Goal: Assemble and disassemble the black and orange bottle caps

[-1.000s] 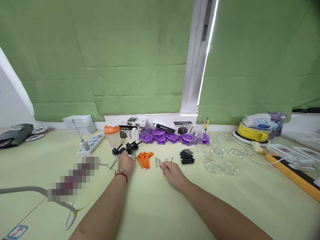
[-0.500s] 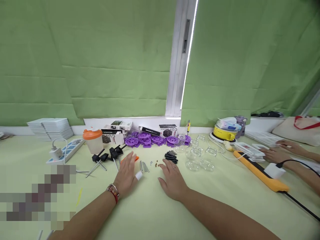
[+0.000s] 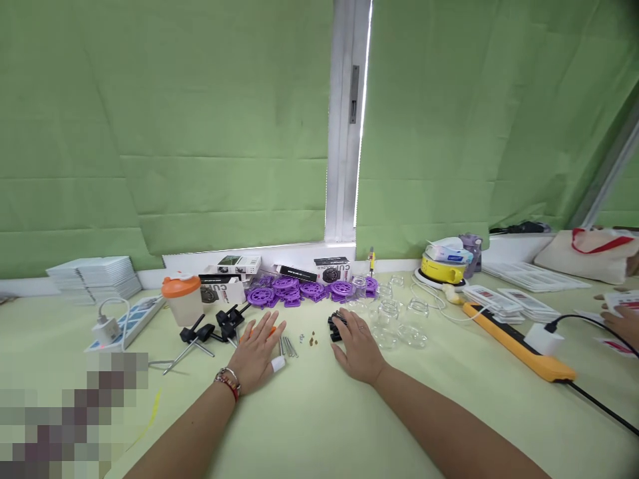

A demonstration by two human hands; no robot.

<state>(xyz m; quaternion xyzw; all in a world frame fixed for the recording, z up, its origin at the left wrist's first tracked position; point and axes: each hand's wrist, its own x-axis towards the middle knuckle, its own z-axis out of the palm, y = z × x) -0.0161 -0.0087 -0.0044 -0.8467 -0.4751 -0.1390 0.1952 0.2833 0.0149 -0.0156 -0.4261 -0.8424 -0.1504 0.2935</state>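
Observation:
My left hand (image 3: 257, 352) lies flat with fingers spread over the orange plastic pieces (image 3: 270, 330), its thumb wrapped in a white bandage. Just right of it lie a few metal screws (image 3: 287, 346) and small brown bits (image 3: 312, 340). My right hand (image 3: 358, 349) rests flat on the table, fingertips over the pile of black parts (image 3: 333, 324). Black-handled clamps (image 3: 219, 324) lie left of my left hand. Purple plastic wheels (image 3: 299, 291) sit in a heap behind, with clear glass jars (image 3: 399, 322) to the right.
An orange-lidded cup (image 3: 182, 299), a power strip (image 3: 124, 322) and small boxes (image 3: 234, 266) line the back. A yellow round device (image 3: 442, 267), an orange bar (image 3: 514, 340) and white cards (image 3: 499, 301) lie right. Another person's hand (image 3: 622, 319) shows at the right edge.
The view swung to the right. My left hand left the clamps and flattened over the orange pieces. My right hand moved from the screws to the black parts.

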